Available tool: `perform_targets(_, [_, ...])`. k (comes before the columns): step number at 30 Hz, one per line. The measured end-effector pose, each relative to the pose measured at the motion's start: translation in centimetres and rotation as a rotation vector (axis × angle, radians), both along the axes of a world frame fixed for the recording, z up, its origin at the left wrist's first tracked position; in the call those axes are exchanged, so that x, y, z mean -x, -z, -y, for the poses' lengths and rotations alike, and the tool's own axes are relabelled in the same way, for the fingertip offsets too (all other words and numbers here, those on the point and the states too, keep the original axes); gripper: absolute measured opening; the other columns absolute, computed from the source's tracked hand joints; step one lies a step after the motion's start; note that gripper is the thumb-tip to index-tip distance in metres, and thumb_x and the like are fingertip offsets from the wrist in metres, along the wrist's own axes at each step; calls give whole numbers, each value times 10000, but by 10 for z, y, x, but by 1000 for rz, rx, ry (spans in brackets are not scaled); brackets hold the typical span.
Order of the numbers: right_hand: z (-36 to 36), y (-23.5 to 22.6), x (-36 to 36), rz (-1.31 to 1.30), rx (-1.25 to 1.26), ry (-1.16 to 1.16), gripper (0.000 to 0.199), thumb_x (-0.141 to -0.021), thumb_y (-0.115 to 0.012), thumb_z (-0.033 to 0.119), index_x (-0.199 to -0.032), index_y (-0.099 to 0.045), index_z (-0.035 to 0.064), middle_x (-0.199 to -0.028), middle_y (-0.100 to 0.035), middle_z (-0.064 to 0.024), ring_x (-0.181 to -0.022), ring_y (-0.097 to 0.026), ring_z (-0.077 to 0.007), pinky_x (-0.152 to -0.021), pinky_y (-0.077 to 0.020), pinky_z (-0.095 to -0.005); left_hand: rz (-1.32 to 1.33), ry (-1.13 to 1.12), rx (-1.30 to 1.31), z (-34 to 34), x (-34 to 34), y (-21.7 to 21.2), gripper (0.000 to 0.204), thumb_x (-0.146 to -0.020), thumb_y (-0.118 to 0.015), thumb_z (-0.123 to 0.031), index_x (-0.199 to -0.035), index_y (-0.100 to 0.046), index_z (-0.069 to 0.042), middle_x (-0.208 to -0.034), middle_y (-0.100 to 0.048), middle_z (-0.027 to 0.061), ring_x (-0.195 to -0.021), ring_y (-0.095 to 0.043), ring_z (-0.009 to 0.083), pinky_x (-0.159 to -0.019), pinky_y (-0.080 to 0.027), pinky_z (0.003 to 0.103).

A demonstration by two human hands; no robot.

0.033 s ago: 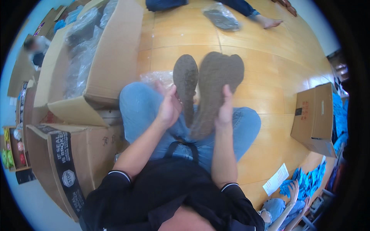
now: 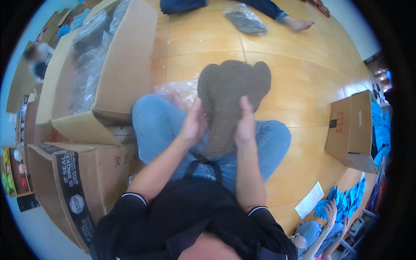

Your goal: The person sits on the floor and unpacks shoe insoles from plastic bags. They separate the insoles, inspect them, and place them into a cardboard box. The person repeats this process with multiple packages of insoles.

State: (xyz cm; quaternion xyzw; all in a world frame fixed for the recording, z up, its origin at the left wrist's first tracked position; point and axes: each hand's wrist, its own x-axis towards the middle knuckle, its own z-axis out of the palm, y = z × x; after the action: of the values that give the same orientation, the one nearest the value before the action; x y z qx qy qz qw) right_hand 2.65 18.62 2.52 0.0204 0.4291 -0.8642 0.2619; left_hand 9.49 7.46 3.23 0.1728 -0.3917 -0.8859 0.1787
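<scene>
A fanned bundle of grey-brown shoe insoles [image 2: 229,93] stands toes-up above my lap, slightly blurred by motion. My left hand [image 2: 193,126] grips the bundle's left edge, its fingers mostly hidden behind the insoles. On the right side, my right hand [image 2: 245,123] holds it with the thumb laid along the front face and the other fingers out of sight behind. The toe ends spread apart at the top, while the heels come together low between my knees. Crumpled clear plastic [image 2: 180,92] lies on the floor just beyond my left hand.
An open carton [image 2: 123,65] of plastic-wrapped items stands at left, with another carton [image 2: 99,169] nearer me. A bagged dark item [image 2: 246,19] lies ahead near a person's bare foot [image 2: 299,25]. At right are a carton of blue material [image 2: 350,128], a paper sheet [image 2: 310,200] and another person's hands [image 2: 331,212].
The separate insole in my left hand has come rightward against the stack in my right hand. They now overlap as one fanned bundle.
</scene>
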Motion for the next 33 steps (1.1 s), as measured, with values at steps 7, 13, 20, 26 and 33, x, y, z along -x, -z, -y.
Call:
perform_targets(7, [18, -22, -9, -271, -248, -67, 452, -982, -558, 205, -1349, -425, -23, -1294, -532, -106, -1186, -502, -173, -1003, -407, -302, 113, 120, 6, 9, 8, -2, 591, -979, -525, -339, -1431, -308, -26, -1350, -481, 110, -1218, -490, 197, -1031, -394, 331])
perform_targets(13, [24, -28, -15, -307, -343, 66, 369, -921, -644, 96, -1236, -494, -25, -1192, -590, -117, -1041, -594, -146, -908, -481, -287, -96, 351, -49, 52, 42, 18, 565, -950, -557, -394, -1340, -451, 0, -1241, -577, 132, -1085, -599, 225, -933, -503, 373])
perform_targets(20, [23, -9, 3, -221, -350, 373, 272, -987, -525, 110, -1229, -473, -2, -1148, -610, -106, -1027, -581, -124, -881, -471, -261, -4, 342, -117, 54, 50, 48, 450, -928, -573, -261, -1288, -487, -6, -1162, -615, 123, -1039, -623, 217, -879, -529, 358])
perform_targets(26, [23, -11, 8, -317, -343, 338, 293, -1003, -500, 122, -1267, -453, 4, -1154, -612, -93, -1052, -575, -130, -916, -452, -268, -44, 206, -133, 64, 51, 38, 415, -915, -582, -208, -1266, -486, -9, -1115, -619, 117, -965, -634, 197, -833, -540, 333])
perform_targets(33, [39, -14, -5, -281, -245, 212, 343, -1003, -485, 100, -1330, -434, 8, -1191, -610, -92, -1083, -574, -132, -935, -451, -269, -104, 177, -98, 65, 49, 28, 484, -905, -588, -196, -1322, -430, -8, -1195, -583, 124, -1063, -603, 218, -914, -508, 358])
